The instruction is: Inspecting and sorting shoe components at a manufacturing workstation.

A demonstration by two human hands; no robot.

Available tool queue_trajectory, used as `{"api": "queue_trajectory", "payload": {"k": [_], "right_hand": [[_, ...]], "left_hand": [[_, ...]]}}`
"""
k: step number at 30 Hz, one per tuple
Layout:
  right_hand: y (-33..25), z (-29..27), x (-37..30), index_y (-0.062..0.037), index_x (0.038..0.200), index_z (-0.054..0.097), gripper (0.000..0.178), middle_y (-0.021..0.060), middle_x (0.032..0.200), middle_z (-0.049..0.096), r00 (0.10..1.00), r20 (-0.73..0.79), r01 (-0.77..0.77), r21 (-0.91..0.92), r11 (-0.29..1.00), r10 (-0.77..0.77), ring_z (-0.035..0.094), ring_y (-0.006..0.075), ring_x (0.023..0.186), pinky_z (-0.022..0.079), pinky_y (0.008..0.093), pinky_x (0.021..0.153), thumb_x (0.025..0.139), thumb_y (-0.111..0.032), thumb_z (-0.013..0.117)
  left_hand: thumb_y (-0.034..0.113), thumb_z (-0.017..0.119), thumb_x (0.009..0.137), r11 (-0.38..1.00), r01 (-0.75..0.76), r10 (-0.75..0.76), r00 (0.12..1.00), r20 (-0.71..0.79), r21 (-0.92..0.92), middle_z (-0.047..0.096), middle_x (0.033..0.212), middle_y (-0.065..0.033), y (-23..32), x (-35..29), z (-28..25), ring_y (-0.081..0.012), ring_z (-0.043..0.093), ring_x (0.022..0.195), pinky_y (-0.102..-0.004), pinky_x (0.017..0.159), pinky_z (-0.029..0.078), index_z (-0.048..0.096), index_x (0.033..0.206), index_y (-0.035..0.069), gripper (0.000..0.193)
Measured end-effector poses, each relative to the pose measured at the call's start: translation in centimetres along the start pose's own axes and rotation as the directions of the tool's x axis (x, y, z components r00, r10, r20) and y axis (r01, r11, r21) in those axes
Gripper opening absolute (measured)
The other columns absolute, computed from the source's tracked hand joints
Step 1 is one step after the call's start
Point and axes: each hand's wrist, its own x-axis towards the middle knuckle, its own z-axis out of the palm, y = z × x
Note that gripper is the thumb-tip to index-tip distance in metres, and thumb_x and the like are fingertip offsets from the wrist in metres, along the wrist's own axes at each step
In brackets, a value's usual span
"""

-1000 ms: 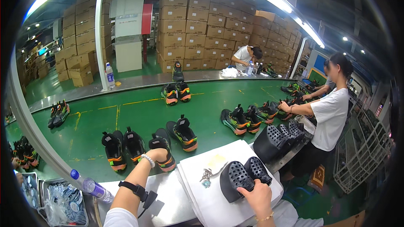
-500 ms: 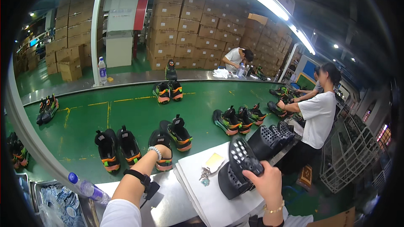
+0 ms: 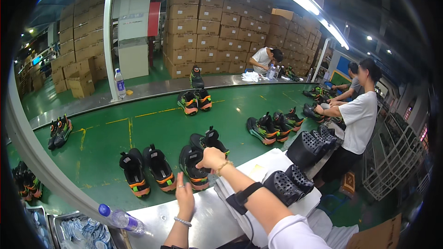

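My right hand (image 3: 213,160) reaches across to a black sneaker (image 3: 199,180) with orange and green trim, its fingers closed on the collar. Close by on the near side, my left hand (image 3: 185,199) is open, fingers stretched upward beside that sneaker's heel, holding nothing. Behind the gripped shoe sits another sneaker (image 3: 220,148), partly covered by my right hand. A pair of matching sneakers (image 3: 158,168) stands to the left on the green table. Two black perforated clog-shaped pieces (image 3: 282,187) rest on a white cloth (image 3: 244,182) under my right forearm.
More sneakers (image 3: 263,130) stand farther along the green table (image 3: 106,157). A bottle (image 3: 122,220) lies by the metal edge near a tray of blue-white packets (image 3: 83,230). Co-workers (image 3: 357,115) work at the right and far side. A white post (image 3: 46,170) rises at left.
My right hand has let go of a black perforated piece and moved left to the sneaker. My left hand has come out of that sneaker toward me. The view has shifted slightly.
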Motion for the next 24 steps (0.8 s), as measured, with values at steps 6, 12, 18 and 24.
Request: {"api": "queue_trajectory", "payload": {"k": [6,12,18,24], "right_hand": [[-2.2,9.9,1.3,-0.0047,0.075,0.070,0.024,0.0147,0.078,0.068,0.917,-0.365,-0.150,0.050,0.987,0.158,0.068,0.0296,0.075,0.055,0.0375,0.067,0.068,-0.027,0.075],[-1.4,9.8,2.5,-0.0053,0.078,0.070,0.028,0.0145,0.080,0.068,0.965,-0.246,-0.110,-0.055,0.992,0.093,0.068,0.0283,0.078,0.055,0.0373,0.070,0.070,-0.032,0.073],[0.0,8.8,2.9,0.0008,0.081,0.068,0.035,0.0199,0.085,0.067,0.991,0.075,-0.120,0.157,0.980,0.109,0.066,0.0338,0.082,0.053,0.0383,0.075,0.068,-0.031,0.070],[-0.9,10.0,4.2,-0.0012,0.087,0.069,0.025,0.0195,0.090,0.067,0.996,-0.039,-0.073,0.123,0.990,0.078,0.065,0.0337,0.088,0.053,0.0395,0.078,0.071,-0.021,0.066]], "left_hand": [[0.004,0.064,0.078,0.999,-0.021,0.016,0.995,0.099,0.049,0.034,0.142,-0.0200,1.9,-1.0,1.4,-0.0282,0.056,0.100,-0.0357,0.086,0.045,0.035,0.130,0.004,0.060],[0.003,0.064,0.078,0.998,0.003,-0.008,0.996,0.085,0.060,0.040,0.136,-0.0216,2.3,-0.8,1.5,-0.0268,0.057,0.090,-0.0338,0.085,0.046,0.040,0.127,0.003,0.054],[0.006,0.063,0.079,0.994,-0.033,0.018,0.990,0.138,0.108,0.032,0.140,-0.0234,1.1,-0.6,0.5,-0.0220,0.060,0.078,-0.0359,0.088,0.045,0.048,0.121,0.003,0.045],[0.002,0.062,0.077,0.996,-0.007,-0.006,0.991,0.136,0.092,0.034,0.138,-0.0197,2.1,-0.7,0.3,-0.0195,0.059,0.083,-0.0340,0.090,0.043,0.050,0.117,0.003,0.042]]}}
